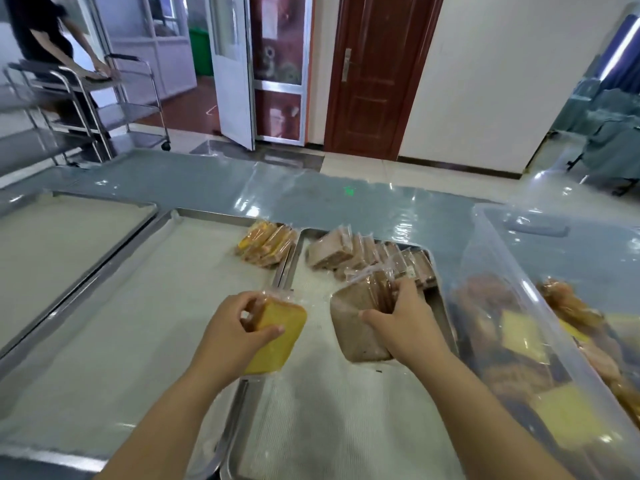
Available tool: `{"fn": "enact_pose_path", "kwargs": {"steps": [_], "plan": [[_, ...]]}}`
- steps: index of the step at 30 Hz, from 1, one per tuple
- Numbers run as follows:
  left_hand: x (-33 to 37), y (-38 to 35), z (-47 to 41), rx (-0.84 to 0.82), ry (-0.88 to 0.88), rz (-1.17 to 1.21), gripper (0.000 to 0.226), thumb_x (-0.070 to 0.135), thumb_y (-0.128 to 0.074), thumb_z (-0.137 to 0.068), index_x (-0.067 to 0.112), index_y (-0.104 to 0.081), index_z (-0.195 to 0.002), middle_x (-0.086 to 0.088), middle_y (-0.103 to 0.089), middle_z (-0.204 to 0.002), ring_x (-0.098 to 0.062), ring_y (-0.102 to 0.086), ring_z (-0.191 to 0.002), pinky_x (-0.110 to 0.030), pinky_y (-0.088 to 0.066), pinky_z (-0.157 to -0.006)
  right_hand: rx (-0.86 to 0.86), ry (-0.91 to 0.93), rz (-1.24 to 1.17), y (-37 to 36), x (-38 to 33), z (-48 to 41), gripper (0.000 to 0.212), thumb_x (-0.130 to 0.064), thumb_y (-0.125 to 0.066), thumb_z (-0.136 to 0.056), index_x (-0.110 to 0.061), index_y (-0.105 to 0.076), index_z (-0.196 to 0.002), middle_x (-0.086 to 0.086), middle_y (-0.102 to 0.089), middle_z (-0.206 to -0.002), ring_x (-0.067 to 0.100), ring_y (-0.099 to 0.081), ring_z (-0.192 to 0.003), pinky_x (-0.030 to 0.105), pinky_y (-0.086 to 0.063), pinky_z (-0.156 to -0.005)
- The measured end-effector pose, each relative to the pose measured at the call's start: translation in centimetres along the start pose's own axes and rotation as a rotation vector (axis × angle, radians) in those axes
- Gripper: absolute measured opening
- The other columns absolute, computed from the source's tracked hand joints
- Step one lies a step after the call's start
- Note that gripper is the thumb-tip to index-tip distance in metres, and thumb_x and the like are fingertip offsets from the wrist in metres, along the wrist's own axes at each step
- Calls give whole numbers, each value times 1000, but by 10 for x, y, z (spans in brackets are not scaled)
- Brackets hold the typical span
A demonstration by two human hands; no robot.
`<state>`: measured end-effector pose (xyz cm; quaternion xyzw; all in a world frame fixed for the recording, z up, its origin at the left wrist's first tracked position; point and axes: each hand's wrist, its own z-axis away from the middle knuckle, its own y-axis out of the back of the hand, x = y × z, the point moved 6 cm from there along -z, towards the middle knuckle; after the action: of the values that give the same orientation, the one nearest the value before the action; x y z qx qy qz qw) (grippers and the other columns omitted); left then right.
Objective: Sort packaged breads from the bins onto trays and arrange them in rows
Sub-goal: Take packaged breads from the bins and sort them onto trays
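With a yellow bread pack (277, 336) clamped in the left hand (230, 332) and brown packs (360, 325) in the right hand (407, 327), placement is in hand; each should next be set against its row (266, 242) beside the tray divider (287, 268).

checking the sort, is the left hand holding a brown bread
No, the left hand grips a yellow bread, while the brown bread is in the right hand.
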<state>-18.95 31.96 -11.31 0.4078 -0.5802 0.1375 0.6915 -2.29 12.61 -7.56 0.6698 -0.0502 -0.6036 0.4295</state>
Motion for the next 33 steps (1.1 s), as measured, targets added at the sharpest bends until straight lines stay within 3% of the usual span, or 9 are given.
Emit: {"fn": "enact_pose_path", "kwargs": {"steps": [10, 15, 19, 23, 27, 33], "plan": [[-8, 15, -111, 43, 40, -126, 48, 28, -78, -76, 33, -50, -114, 15, -47, -104, -7, -54, -90, -20, -43, -67, -26, -34, 125, -63, 1, -154, 44, -33, -69, -81, -13, -48, -115, 5, -54, -111, 16, -58, -83, 29, -49, -66], [-18, 26, -163, 77, 60, -256, 55, 29, -76, -77, 22, -49, -124, 5, -47, -110, -14, -53, -95, -25, -43, -73, -37, -6, 95, -95, -6, -232, 47, -28, -69, -84, -12, -46, -121, 5, -58, -98, 15, -57, -75, 29, -47, -60], [-33, 28, -183, 93, 94, -287, 56, 31, -76, -76, 22, -49, -124, 6, -47, -109, -13, -53, -95, -24, -41, -74, -7, -31, 107, -115, -5, -263, 61, -28, -69, -86, -11, -32, -132, 11, -51, -124, 22, -61, -92, 34, -53, -77], [-48, 28, -192, 86, 118, -256, 50, 31, -77, -75, 27, -50, -117, 9, -48, -105, -12, -53, -92, -23, -41, -72, 37, 49, 533, -128, -11, -266, 75, -43, -62, -88, -6, -25, -142, 20, -23, -150, 33, -50, -121, 38, -51, -91], [-56, 34, -196, 68, 105, -228, 47, 32, -77, -75, 34, -47, -111, 21, -44, -99, -3, -52, -86, -17, -40, -66, 101, 100, 764, -134, -20, -263, 69, -51, -55, -89, -7, -34, -138, 23, -29, -146, 39, -36, -131, 44, -40, -100], [-66, 64, -205, 89, 94, -201, 44, 30, -78, -74, 34, -48, -106, 19, -46, -100, -4, -53, -83, -19, -40, -64, 109, 133, 756, -136, -45, -257, 49, -38, -51, -92, -12, -42, -132, 15, -42, -138, 35, -35, -131, 44, -39, -103]]}}
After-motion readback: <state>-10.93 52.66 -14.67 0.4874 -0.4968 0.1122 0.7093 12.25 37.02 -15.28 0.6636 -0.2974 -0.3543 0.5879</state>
